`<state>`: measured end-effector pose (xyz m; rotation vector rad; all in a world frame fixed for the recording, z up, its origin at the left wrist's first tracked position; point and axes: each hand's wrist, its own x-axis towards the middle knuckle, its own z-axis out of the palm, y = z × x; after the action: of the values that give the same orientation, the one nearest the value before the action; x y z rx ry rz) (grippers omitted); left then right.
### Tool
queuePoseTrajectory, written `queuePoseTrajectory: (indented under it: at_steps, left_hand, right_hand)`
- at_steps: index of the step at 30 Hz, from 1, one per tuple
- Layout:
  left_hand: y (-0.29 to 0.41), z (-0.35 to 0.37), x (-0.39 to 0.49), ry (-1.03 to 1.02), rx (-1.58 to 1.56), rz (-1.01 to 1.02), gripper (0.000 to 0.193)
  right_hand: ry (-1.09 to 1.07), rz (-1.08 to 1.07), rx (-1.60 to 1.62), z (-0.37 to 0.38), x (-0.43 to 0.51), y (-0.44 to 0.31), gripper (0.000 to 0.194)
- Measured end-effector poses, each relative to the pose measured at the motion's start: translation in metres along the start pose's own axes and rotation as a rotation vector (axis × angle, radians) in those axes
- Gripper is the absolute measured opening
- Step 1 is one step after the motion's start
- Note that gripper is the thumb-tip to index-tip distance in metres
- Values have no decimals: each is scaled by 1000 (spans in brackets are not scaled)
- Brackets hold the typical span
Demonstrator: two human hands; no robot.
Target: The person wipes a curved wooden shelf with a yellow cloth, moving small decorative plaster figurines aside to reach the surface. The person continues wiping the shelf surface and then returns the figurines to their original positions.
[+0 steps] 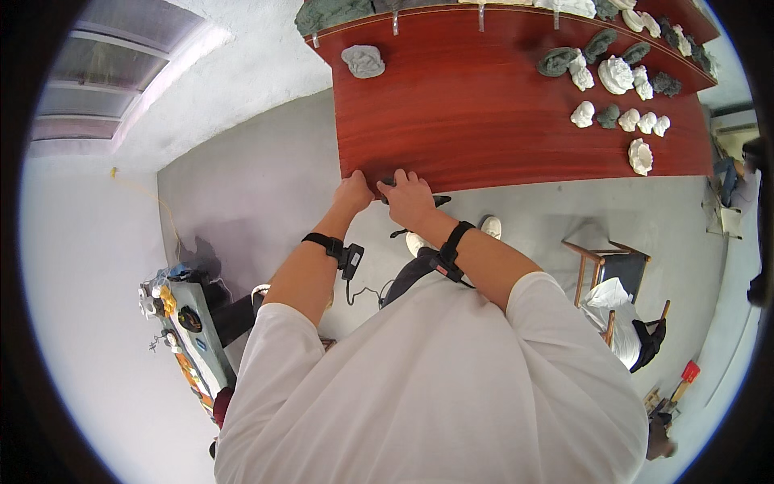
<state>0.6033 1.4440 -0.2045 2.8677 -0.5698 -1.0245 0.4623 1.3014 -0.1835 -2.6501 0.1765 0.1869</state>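
Both my hands are at the near left corner of a red-brown wooden table [459,121]. My left hand [355,192] rests at that corner with its fingers curled; whether it grips the edge or a small thing cannot be told. Close beside it, my right hand [410,196] is closed around a black object [443,199]. Parts of this object show on both sides of the hand, and the rest is hidden, so its kind is unclear. Farther back on the left of the tabletop lies a grey sculpted piece [363,61], apart from both hands.
White and dark grey sculpted pieces, among them a large white one [616,75] and a hollow white one [640,156], stand at the table's right. More line a raised back shelf [435,9]. Behind me are a chair [623,272] with a bag and, left, a cluttered table [202,333] beside a person's leg [233,320].
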Motion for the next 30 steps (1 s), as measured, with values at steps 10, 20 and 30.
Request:
queuePoseTrajectory:
  at_steps: [10,20,30]
  left_hand:
    - [-4,4,9,-12,4,-19,47]
    - [4,-1,4,6,35,-46,45]
    - [6,-1,4,3,-9,-106,43]
  right_hand:
    - [236,308,-26,-55,-100,186,58]
    - [329,823,-10,-152,-200,391,63]
    - [151,195,-15,-44,-61,144,53]
